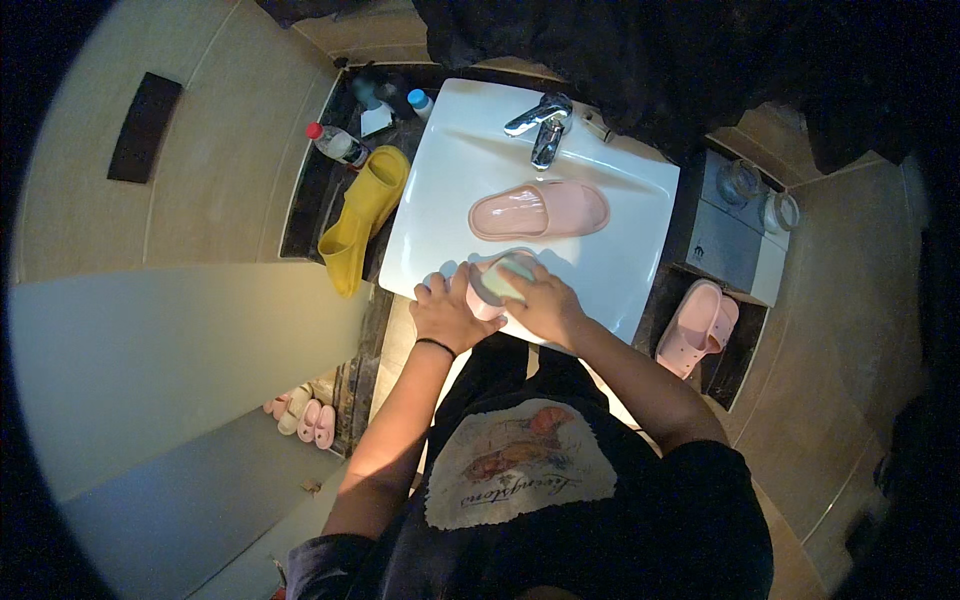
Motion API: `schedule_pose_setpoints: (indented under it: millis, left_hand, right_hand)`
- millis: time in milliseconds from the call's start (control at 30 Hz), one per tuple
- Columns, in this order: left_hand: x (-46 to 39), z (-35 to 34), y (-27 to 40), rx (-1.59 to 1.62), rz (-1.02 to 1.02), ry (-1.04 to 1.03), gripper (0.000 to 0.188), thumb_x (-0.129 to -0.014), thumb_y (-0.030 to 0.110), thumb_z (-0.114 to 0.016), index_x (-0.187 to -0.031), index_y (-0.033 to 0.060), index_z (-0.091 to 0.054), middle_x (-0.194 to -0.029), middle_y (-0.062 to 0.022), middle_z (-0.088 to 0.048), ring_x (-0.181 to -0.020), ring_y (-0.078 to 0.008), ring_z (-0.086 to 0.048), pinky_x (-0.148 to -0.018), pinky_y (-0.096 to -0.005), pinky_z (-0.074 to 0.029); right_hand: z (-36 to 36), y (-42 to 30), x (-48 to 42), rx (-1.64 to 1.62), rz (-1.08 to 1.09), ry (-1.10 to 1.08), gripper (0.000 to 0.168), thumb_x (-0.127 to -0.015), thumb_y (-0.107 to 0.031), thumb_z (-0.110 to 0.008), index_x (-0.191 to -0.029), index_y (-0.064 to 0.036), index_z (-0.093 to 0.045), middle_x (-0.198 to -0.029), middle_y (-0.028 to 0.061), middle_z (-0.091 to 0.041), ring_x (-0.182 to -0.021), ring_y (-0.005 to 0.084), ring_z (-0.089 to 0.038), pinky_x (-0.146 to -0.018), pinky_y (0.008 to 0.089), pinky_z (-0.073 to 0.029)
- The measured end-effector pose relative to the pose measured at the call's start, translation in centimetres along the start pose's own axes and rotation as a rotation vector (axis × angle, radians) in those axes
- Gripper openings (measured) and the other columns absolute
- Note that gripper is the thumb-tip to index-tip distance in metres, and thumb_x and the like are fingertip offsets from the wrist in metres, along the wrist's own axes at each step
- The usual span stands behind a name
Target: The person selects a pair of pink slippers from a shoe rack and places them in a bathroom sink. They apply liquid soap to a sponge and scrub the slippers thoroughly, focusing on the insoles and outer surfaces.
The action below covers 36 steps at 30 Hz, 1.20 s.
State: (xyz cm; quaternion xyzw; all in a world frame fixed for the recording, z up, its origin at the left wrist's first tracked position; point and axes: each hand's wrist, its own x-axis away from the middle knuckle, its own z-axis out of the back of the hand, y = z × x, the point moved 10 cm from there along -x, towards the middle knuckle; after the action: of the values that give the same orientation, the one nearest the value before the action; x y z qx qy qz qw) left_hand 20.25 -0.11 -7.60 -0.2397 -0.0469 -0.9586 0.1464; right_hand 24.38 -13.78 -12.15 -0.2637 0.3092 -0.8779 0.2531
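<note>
At the near rim of a white washbasin (435,232), my left hand (451,313) holds a pink slipper (484,301) by its side, fingers spread over the edge. My right hand (546,306) grips a pale green block (505,279), a sponge or a soap bar, pressed against the slipper's upper side. The two hands hide much of this slipper. Another pink slipper (581,210) lies sideways in the basin, its insole wet and shiny. Behind it stands a chrome faucet (547,139).
Left of the basin are yellow slippers (346,238), a red-capped bottle (339,144) and a blue-capped bottle (421,103). To the right, glass jars (739,182) stand on a grey box (724,236), near pink clogs (686,330). More footwear (309,416) sits at lower left.
</note>
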Motion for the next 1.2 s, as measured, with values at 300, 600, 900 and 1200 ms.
schedule_pose_setpoints:
  millis: [300,600,900,1200]
  left_hand:
    - [-0.8,-0.3,0.5,-0.007,-0.07,0.0,0.105,-0.059,0.067,-0.078,-0.145,0.0208,-0.04,-0.135,-0.015,-0.045,-0.124,-0.0368,-0.042,-0.099,-0.052,-0.04]
    - [-0.9,-0.3,0.7,-0.025,-0.094,0.026,0.111,-0.053,0.07,-0.08,-0.145,0.0217,-0.04,-0.132,-0.014,-0.046,-0.122,-0.0361,-0.044,-0.098,-0.0531,-0.04]
    - [-0.9,-0.2,0.9,-0.04,-0.04,0.091,0.112,-0.051,0.072,-0.079,-0.145,0.0254,-0.04,-0.13,-0.0131,-0.048,-0.121,-0.0355,-0.044,-0.098,-0.0518,-0.04]
    - [-1.1,-0.2,1.1,0.023,-0.069,-0.027,0.109,-0.056,0.067,-0.08,-0.147,0.0232,-0.038,-0.137,-0.0125,-0.045,-0.126,-0.0334,-0.04,-0.103,-0.0502,-0.033]
  right_hand:
    - [3.2,3.3,-1.5,0.364,0.057,0.182,0.057,-0.088,-0.036,-0.064,-0.142,-0.029,-0.049,-0.12,0.0199,-0.052,-0.105,0.0375,-0.055,-0.088,0.0479,-0.05]
    - [2.9,5.2,-2.9,0.225,0.08,-0.002,0.057,-0.086,-0.042,-0.063,-0.141,-0.032,-0.05,-0.128,0.0225,-0.051,-0.112,0.0397,-0.056,-0.095,0.0492,-0.047]
    - [0.2,2.5,-0.8,0.092,0.029,-0.139,0.059,-0.09,-0.045,-0.057,-0.146,-0.034,-0.042,-0.136,0.0241,-0.048,-0.12,0.0401,-0.054,-0.1,0.0475,-0.045]
    - [1.6,2.7,-2.1,0.247,-0.039,0.087,0.058,-0.089,-0.034,-0.06,-0.144,-0.023,-0.046,-0.129,0.0227,-0.051,-0.111,0.0385,-0.057,-0.091,0.0473,-0.05]
